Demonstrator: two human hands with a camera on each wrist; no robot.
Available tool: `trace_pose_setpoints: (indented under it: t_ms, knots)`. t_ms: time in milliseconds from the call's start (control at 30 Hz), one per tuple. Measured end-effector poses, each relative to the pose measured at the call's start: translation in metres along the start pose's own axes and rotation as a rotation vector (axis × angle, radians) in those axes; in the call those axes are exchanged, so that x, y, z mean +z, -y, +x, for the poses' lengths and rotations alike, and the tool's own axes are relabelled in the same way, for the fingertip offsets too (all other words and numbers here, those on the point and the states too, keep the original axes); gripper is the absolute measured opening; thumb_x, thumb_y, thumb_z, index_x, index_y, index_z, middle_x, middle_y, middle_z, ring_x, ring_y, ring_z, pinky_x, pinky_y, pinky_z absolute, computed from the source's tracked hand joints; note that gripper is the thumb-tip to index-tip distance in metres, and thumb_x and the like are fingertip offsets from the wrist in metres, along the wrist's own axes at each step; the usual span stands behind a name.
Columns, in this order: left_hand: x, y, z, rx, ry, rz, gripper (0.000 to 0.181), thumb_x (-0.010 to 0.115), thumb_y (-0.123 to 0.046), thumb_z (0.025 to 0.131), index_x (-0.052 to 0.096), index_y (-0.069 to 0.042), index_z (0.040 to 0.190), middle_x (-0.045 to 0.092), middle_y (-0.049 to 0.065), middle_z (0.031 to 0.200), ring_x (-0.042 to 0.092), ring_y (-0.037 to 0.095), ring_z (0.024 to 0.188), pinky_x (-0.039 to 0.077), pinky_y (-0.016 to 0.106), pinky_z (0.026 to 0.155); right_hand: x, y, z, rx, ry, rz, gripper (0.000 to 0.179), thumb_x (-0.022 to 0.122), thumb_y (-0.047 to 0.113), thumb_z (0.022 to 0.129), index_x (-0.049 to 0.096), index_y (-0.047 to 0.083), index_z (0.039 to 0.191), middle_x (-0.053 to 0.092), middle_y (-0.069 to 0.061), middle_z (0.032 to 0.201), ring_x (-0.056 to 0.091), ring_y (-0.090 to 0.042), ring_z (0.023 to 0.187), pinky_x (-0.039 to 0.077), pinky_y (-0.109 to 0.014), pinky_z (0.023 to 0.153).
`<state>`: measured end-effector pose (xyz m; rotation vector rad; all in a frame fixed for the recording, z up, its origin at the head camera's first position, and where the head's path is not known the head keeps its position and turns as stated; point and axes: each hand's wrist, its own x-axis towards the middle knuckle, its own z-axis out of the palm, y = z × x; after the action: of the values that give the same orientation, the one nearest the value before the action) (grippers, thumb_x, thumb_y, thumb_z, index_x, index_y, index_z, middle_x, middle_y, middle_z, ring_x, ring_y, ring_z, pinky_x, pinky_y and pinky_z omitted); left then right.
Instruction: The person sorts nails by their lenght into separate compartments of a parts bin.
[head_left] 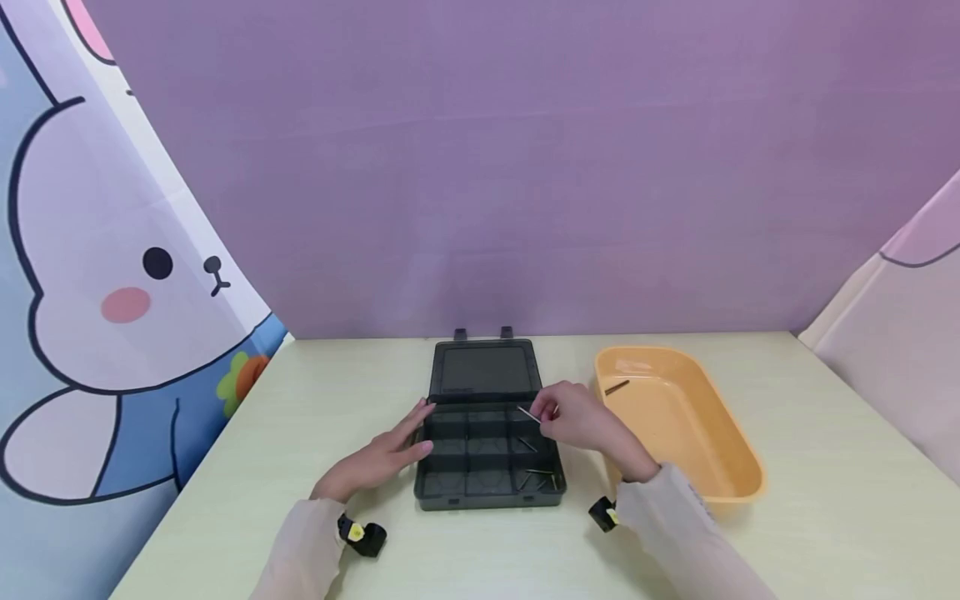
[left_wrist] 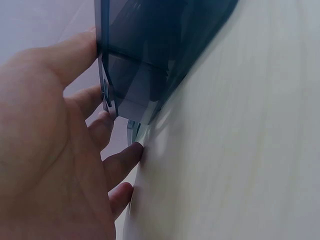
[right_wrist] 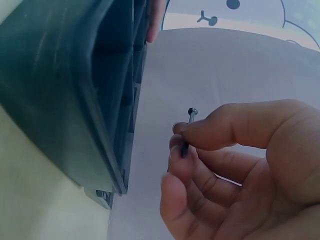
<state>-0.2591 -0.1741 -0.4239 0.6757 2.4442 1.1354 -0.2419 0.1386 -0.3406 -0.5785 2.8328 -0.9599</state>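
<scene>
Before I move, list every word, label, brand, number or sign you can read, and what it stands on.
Readable text: none.
Lid: a faint mark near its lower left edge, too small to read.
Tray: no writing seen.

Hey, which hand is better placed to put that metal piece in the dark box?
Probably your right hand: it pinches the metal piece above the box. Your left hand only touches the left edge.
</scene>
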Motion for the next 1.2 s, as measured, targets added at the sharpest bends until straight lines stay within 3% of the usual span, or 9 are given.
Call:
trace_pose_setpoints:
  t_ms: [333, 633, 867, 1200]
  knots:
    - [-0.001, -0.003, -0.002, 0.002, -0.003, -0.016, 0.066, 0.041, -0.041, 0.101, 0.009, -0.021, 0.155, -0.005, 0.003, 0.162, 0.005, 0.037, 0.147, 0.015, 0.064, 0.111, 0.01, -0.003, 0.005, 0.017, 0.018, -0.04, 0.012, 0.06, -0.006, 0.076, 0.067, -0.001, 0.084, 0.057, 0.001, 0.067, 0.046, -0.011, 0.06, 0.039, -0.022, 0.057]
    - [-0.001, 0.0, -0.001, -0.005, -0.001, -0.014, 0.065, 0.042, -0.039, 0.102, 0.009, -0.021, 0.155, -0.005, 0.004, 0.162, 0.005, 0.038, 0.146, 0.015, 0.065, 0.111, 0.014, -0.004, 0.004, 0.025, 0.018, -0.012, 0.013, 0.06, -0.008, 0.074, 0.066, 0.0, 0.082, 0.055, 0.001, 0.066, 0.047, -0.011, 0.06, 0.039, -0.023, 0.057]
    - [0.0, 0.001, -0.001, 0.0, -0.005, -0.005, 0.064, 0.042, -0.038, 0.102, 0.009, -0.021, 0.155, -0.005, 0.004, 0.162, 0.006, 0.038, 0.146, 0.015, 0.064, 0.111, 0.012, -0.004, 0.003, 0.065, 0.025, 0.02, 0.014, 0.063, -0.009, 0.077, 0.066, -0.001, 0.088, 0.057, -0.001, 0.071, 0.05, -0.013, 0.066, 0.042, -0.024, 0.06]
    - [-0.001, -0.001, -0.002, -0.006, -0.006, -0.008, 0.064, 0.042, -0.038, 0.102, 0.01, -0.024, 0.155, -0.004, 0.005, 0.162, 0.006, 0.039, 0.146, 0.014, 0.066, 0.11, 0.002, 0.0, 0.0, 0.031, 0.005, 0.015, 0.012, 0.061, -0.005, 0.08, 0.068, 0.0, 0.089, 0.062, -0.002, 0.075, 0.052, -0.012, 0.065, 0.045, -0.024, 0.059]
